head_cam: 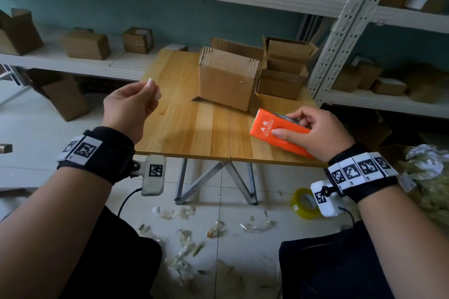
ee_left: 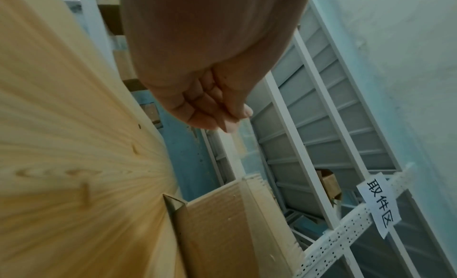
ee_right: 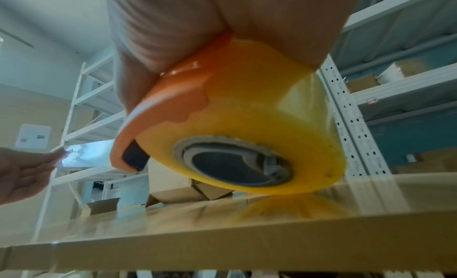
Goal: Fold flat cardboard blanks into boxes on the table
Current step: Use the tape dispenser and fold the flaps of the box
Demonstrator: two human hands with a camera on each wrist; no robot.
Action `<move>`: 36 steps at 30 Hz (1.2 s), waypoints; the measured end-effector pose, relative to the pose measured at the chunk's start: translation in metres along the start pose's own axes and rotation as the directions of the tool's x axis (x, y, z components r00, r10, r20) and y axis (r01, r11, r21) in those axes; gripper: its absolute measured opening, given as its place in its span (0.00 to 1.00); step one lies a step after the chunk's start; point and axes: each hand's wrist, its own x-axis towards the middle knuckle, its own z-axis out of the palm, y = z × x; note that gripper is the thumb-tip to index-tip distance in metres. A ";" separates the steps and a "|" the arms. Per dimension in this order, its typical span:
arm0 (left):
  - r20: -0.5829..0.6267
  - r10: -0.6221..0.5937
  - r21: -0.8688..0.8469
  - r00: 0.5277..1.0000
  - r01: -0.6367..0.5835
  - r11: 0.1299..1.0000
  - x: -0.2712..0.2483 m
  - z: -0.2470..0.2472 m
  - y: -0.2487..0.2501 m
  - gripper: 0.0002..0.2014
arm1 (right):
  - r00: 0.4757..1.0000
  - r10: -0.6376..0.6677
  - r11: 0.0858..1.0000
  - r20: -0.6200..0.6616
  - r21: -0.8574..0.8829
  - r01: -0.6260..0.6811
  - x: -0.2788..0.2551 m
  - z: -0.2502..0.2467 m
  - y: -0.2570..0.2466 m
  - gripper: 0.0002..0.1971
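Observation:
A folded brown cardboard box [head_cam: 226, 80] stands mid-table with its flaps up, and its side shows in the left wrist view [ee_left: 217, 233]. My right hand [head_cam: 291, 126] grips an orange tape dispenser [head_cam: 267, 121] [ee_right: 173, 98] resting on the wooden table [head_cam: 189, 128] near the front right edge. The dispenser carries a yellow tape roll [ee_right: 259, 106]. My left hand [head_cam: 151, 91] [ee_left: 230, 118] is raised over the table's left side. It pinches the end of a clear tape strip [ee_right: 84, 153] [ee_left: 238, 143] pulled from the dispenser.
More open boxes [head_cam: 284, 73] crowd the back right of the table against a perforated shelf post [head_cam: 340, 39]. White shelves with cartons run behind and to both sides. A spare tape roll [head_cam: 305, 202] and tape scraps [head_cam: 184, 238] lie on the floor.

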 end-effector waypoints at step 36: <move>0.620 0.120 0.025 0.775 -0.172 0.985 -0.074 0.086 -0.008 0.06 | 0.948 0.302 0.828 -0.100 -0.465 -0.313 0.060 0.035 -0.009 0.20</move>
